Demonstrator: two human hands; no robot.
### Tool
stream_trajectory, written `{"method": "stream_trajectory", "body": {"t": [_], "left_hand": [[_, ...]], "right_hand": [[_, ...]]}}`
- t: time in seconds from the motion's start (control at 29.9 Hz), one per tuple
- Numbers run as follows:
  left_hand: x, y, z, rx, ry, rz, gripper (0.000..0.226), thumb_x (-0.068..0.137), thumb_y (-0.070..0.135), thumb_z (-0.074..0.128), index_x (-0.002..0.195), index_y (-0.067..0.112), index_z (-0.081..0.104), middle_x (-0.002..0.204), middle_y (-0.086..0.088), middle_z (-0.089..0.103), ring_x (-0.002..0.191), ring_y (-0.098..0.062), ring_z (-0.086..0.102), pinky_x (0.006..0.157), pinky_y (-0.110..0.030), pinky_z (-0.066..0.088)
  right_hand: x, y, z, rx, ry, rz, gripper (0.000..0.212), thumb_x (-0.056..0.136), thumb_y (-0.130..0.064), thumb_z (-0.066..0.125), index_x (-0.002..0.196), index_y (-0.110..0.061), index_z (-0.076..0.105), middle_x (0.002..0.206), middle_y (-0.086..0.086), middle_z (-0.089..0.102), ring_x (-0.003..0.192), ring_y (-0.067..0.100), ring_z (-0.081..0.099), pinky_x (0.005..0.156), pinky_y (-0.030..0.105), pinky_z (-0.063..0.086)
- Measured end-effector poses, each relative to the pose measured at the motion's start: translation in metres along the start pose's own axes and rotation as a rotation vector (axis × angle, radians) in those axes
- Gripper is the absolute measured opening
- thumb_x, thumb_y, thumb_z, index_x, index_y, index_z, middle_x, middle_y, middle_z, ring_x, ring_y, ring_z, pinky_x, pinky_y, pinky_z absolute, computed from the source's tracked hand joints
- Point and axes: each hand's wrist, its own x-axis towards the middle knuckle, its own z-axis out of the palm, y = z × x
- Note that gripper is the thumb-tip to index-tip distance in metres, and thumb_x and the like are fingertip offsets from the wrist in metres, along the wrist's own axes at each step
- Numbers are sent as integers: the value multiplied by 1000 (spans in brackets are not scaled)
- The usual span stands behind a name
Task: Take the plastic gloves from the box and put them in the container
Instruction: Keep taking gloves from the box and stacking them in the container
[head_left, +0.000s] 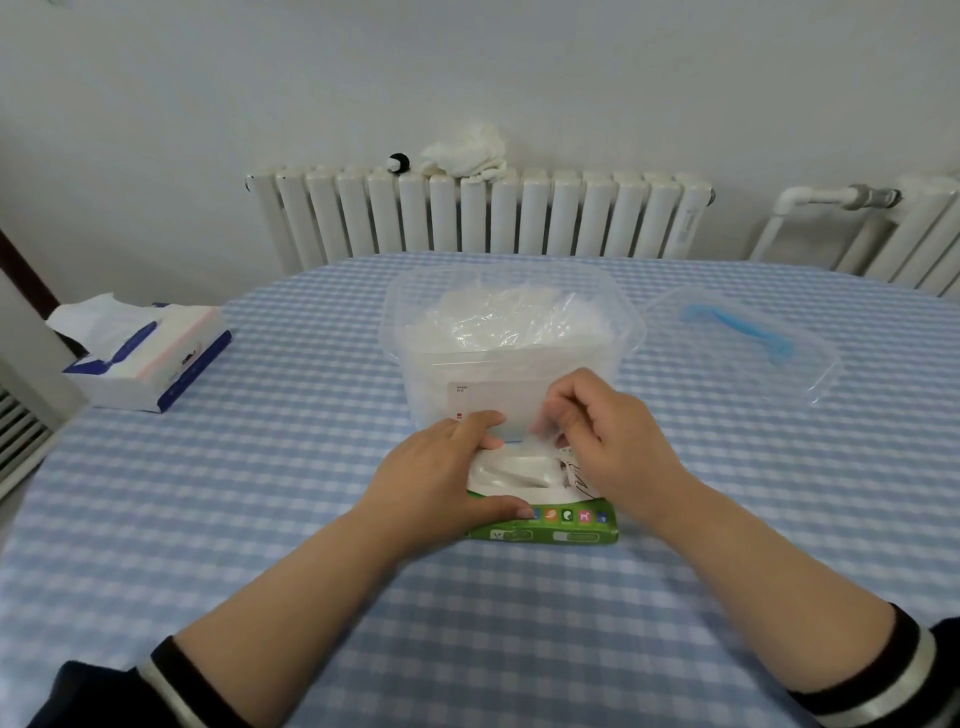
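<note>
A green and white glove box (558, 525) lies flat on the table just in front of a clear plastic container (410, 322). The container is filled with crumpled clear plastic gloves (511, 317). My left hand (441, 478) grips the box's left end, thumb on the front edge, fingers over the top. My right hand (602, 431) is over the box's slot (519, 470), fingertips pinched on a thin clear glove (545, 421) that rises from the slot. Part of the box is hidden under both hands.
The container's clear lid (737, 338) with a blue handle lies to the right. A tissue pack (150, 353) sits at the table's left edge. A white radiator (478, 218) with a cloth on top stands behind the blue checked tablecloth (260, 493).
</note>
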Motion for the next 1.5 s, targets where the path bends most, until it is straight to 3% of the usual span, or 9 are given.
{"method": "stream_trajectory", "body": {"t": [0.2, 0.57, 0.67, 0.83, 1.04, 1.14, 1.34, 1.44, 1.5], "left_hand": [[1, 7, -5, 46, -35, -30, 95, 64, 80, 62, 142, 38, 29, 130, 20, 51, 118, -6, 49, 88, -21, 38], [2, 19, -18, 92, -86, -6, 77, 66, 74, 67, 127, 36, 40, 114, 28, 51, 103, 1, 48, 77, -20, 34], [2, 29, -23, -264, 44, -28, 57, 65, 60, 77, 111, 43, 47, 99, 36, 55, 96, 11, 51, 82, -16, 41], [11, 48, -39, -1095, 79, -50, 43, 69, 33, 79, 106, 20, 62, 89, -1, 72, 90, -14, 67, 77, -20, 52], [18, 59, -38, -951, -355, -257, 60, 73, 66, 42, 107, 19, 58, 97, 4, 72, 94, -11, 68, 81, -27, 55], [24, 72, -33, -1253, -496, -389, 61, 72, 64, 46, 106, 14, 60, 101, -3, 74, 96, -17, 69, 82, -28, 54], [48, 103, -43, -1648, -278, -360, 6, 87, 15, 62, 84, 11, 64, 75, -2, 63, 71, -10, 60, 76, -23, 52], [65, 113, -61, -1488, -59, -189, 4, 93, 7, 59, 89, 7, 62, 76, -2, 63, 76, -13, 60, 87, -28, 51], [78, 110, -81, -1311, 114, -76, 4, 93, 7, 60, 96, 9, 63, 78, -2, 64, 72, -12, 62, 83, -29, 56]], "right_hand": [[17, -44, -28, 393, 264, 59, 19, 101, -13, 45, 84, -13, 54, 72, 4, 71, 63, 18, 69, 61, 32, 58], [38, -75, -71, 529, 560, -15, 22, 104, -21, 41, 85, -15, 50, 60, 5, 67, 51, 22, 66, 47, 28, 52], [46, -78, -78, 500, 603, -11, 24, 103, -27, 43, 85, -14, 50, 58, 6, 66, 50, 23, 67, 47, 28, 51], [48, -68, -72, 407, 628, 59, 27, 103, -33, 41, 86, -13, 45, 64, 6, 69, 50, 21, 67, 49, 32, 53], [46, -64, -76, 476, 724, 10, 27, 105, -30, 35, 88, -12, 43, 63, 4, 69, 50, 26, 66, 48, 36, 54], [45, -66, -81, 541, 808, -76, 25, 106, -28, 32, 88, -13, 41, 61, 5, 66, 49, 26, 65, 46, 30, 50], [38, -67, -91, 452, 937, -391, 20, 106, -15, 26, 90, -18, 38, 60, -14, 58, 54, 21, 63, 50, 35, 52], [31, -63, -97, 124, 1003, -709, 21, 106, -20, 28, 88, -20, 39, 71, -15, 57, 58, 23, 61, 59, 28, 47], [30, -57, -102, -169, 991, -844, 27, 105, -20, 36, 81, -14, 49, 71, 4, 61, 65, 25, 56, 73, 32, 47]]}}
